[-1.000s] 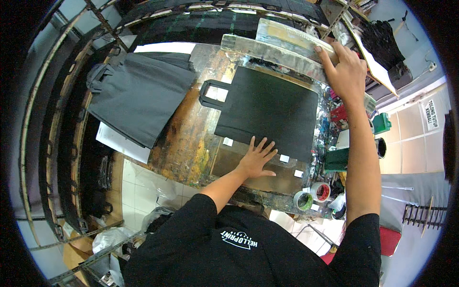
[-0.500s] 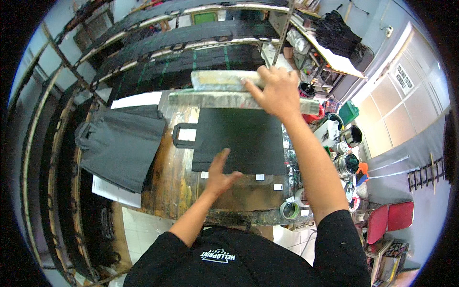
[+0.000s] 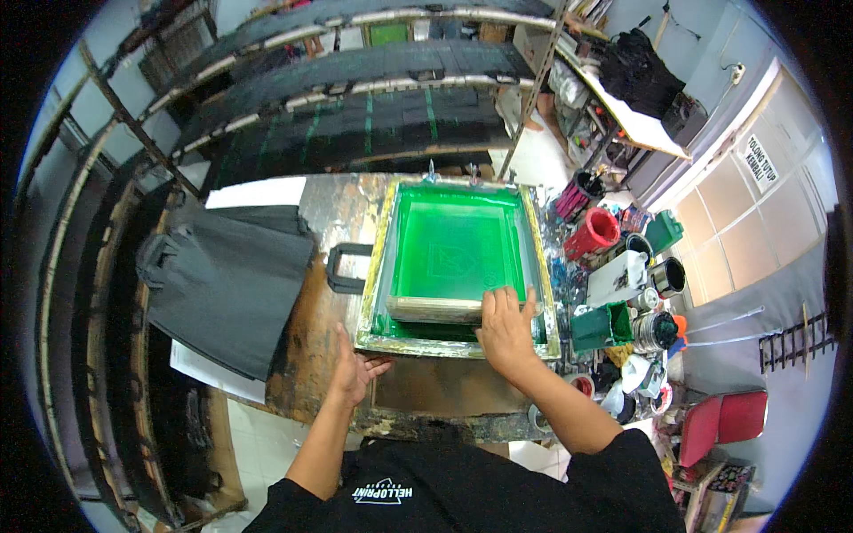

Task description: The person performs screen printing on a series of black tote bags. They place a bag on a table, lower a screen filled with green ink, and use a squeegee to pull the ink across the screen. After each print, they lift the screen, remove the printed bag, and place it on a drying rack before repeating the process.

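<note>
A screen-printing frame [image 3: 366,298] lies flat on the worktable, its mesh [image 3: 458,226] green with ink. Across the near end of the mesh stands a wooden squeegee [image 3: 431,309]. My right hand [image 3: 507,330] is closed around the squeegee's right end. My left hand [image 3: 354,371] is at the frame's near left corner, thumb raised and fingers apart. From under the frame's left side a dark bag's handle [image 3: 345,268] sticks out; the rest of that bag is hidden.
Dark bags [image 3: 235,284] are stacked at the left of the worktable [image 3: 306,364]. A red container [image 3: 593,233], a green container [image 3: 604,327] and several cans crowd the right side. Behind the table stands a rack [image 3: 355,124] with dark bags. A red chair [image 3: 721,426] is at the lower right.
The raised screen has come down flat over the bag. My right hand has moved from the frame to the squeegee, nearer me. My left hand has moved down and left, off the bag.
</note>
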`<state>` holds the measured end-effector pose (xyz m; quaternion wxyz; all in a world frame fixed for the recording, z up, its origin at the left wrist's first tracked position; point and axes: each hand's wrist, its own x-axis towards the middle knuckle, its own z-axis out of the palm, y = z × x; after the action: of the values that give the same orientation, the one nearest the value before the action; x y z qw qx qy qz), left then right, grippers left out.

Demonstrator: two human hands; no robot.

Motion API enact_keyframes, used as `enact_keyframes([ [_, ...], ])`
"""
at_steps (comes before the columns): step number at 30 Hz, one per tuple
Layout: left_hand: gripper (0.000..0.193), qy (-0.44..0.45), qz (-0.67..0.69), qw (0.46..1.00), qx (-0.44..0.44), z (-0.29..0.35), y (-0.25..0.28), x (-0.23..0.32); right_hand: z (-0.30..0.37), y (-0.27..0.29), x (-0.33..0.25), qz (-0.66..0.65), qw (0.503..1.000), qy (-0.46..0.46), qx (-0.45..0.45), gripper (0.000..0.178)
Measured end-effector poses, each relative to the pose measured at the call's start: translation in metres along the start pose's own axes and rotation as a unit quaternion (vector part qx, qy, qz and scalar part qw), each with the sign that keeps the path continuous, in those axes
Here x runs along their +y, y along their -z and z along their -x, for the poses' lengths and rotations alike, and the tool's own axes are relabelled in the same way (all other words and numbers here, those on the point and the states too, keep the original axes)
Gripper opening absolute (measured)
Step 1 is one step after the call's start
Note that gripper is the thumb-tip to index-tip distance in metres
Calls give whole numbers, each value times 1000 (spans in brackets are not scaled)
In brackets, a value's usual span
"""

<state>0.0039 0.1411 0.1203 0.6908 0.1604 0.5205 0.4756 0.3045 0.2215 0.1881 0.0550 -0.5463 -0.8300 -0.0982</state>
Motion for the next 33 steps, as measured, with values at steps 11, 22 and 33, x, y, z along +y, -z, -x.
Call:
enact_keyframes([
  [11,107,44,-4,997,62,-23,8,-41,-29,-40,38,-99,992,19,-72,68],
  [22,117,62,24,997,24,-24,12,-35,5,-42,12,-119,984,21,-134,63],
  [33,103,47,17,998,37,-21,12,-41,-34,-75,21,-73,996,10,-55,63],
])
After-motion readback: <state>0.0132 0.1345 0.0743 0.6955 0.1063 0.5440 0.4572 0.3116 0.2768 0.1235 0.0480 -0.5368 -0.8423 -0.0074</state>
